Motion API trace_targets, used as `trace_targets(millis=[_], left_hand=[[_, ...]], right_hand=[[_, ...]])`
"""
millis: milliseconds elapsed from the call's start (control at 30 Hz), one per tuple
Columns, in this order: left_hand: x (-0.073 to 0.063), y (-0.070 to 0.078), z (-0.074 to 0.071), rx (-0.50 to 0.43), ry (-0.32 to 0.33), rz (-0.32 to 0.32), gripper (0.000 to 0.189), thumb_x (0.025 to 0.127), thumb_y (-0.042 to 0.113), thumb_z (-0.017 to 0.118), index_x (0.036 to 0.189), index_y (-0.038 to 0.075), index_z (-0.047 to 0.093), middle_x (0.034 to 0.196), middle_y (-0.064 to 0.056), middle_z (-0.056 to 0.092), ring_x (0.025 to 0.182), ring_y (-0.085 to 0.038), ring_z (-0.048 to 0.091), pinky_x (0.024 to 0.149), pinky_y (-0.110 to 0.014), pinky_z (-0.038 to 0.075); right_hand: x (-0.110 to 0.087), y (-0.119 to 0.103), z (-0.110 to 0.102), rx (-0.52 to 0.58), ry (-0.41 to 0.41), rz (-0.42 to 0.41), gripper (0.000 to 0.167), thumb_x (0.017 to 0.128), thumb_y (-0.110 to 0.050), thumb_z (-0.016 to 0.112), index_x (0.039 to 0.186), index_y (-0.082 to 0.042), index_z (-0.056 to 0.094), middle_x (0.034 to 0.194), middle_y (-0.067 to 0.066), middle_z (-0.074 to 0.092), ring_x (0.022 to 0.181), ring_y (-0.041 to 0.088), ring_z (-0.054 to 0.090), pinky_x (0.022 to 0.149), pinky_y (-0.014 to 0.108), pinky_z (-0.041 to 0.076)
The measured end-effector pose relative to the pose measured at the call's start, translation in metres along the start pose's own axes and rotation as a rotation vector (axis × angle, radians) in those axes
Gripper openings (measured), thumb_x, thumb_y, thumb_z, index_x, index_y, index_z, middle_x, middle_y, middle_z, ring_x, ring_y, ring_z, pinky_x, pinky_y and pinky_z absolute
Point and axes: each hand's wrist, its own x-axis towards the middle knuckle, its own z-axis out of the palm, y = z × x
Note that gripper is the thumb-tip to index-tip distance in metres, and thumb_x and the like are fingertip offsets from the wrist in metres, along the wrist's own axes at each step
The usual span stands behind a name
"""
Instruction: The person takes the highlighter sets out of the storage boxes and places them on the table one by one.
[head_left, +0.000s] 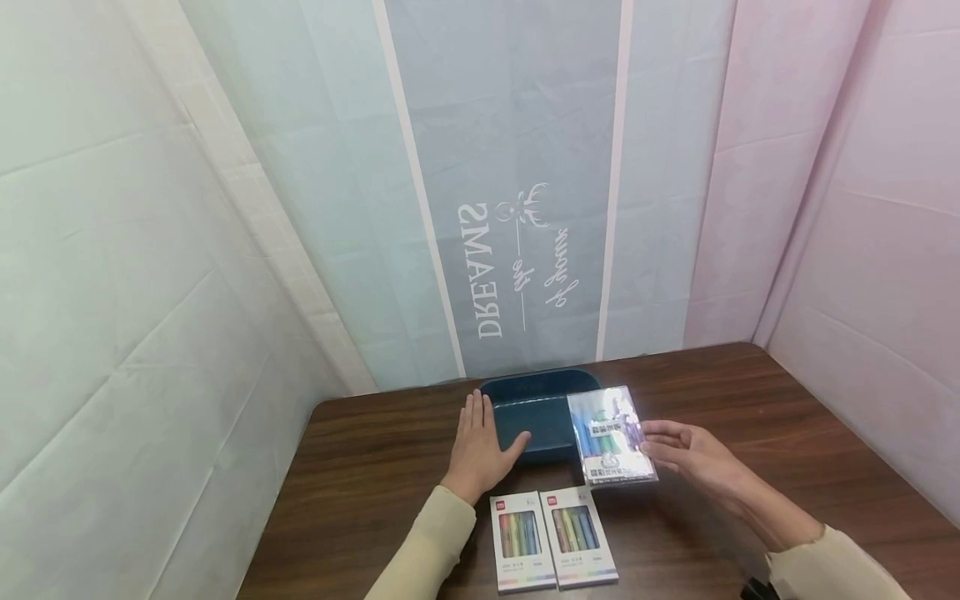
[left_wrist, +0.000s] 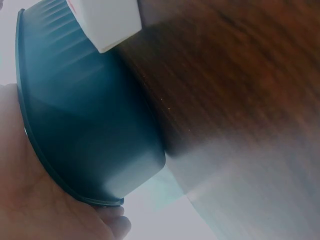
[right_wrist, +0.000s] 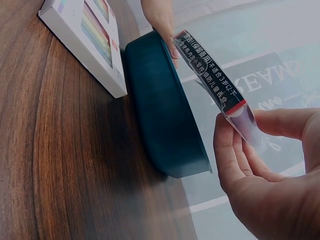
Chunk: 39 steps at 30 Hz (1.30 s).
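My right hand (head_left: pixel 696 457) pinches the right edge of a clear pack of coloured pens (head_left: pixel 606 437), thumb on one face and fingers on the other. The pack is raised, overlapping the right end of a dark teal plastic basin (head_left: pixel 531 418). In the right wrist view, the pack's narrow edge (right_wrist: pixel 212 72) shows black with white print, above the basin's rim. My left hand (head_left: pixel 480 446) rests on the basin's left rim, fingers straight and thumb spread. In the left wrist view, the palm (left_wrist: pixel 35 190) lies along the rim of the basin (left_wrist: pixel 95 115).
Two white boxes of coloured pens, the left box (head_left: pixel 522 542) and the right box (head_left: pixel 579 537), lie side by side in front of the basin. The dark wooden table (head_left: pixel 360 467) meets a printed curtain (head_left: pixel 517 100) behind the basin.
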Motion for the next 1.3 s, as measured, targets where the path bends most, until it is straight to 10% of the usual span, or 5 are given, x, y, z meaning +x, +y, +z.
trace_targets(millis=[867, 1300], left_hand=[[0.0, -0.001, 0.001, 0.004, 0.037, 0.027, 0.103, 0.104, 0.066, 0.055, 0.165, -0.011, 0.025, 0.175, -0.029, 0.018, 0.164, -0.042, 0.017, 0.131, -0.055, 0.022], [-0.001, 0.0, 0.0, 0.003, 0.006, 0.004, 0.103, 0.104, 0.068, 0.053, 0.167, -0.008, 0.021, 0.177, -0.026, 0.015, 0.165, -0.04, 0.013, 0.132, -0.052, 0.018]], right_hand=[[-0.019, 0.021, -0.018, -0.005, -0.086, 0.008, 0.068, 0.109, -0.028, 0.064, 0.157, 0.013, 0.038, 0.15, 0.026, 0.057, 0.135, 0.036, 0.061, 0.112, 0.055, 0.051], [-0.021, 0.03, -0.022, 0.031, -0.133, -0.009, 0.067, 0.11, -0.024, 0.061, 0.156, 0.017, 0.035, 0.151, 0.027, 0.055, 0.134, 0.033, 0.061, 0.106, 0.036, 0.055]])
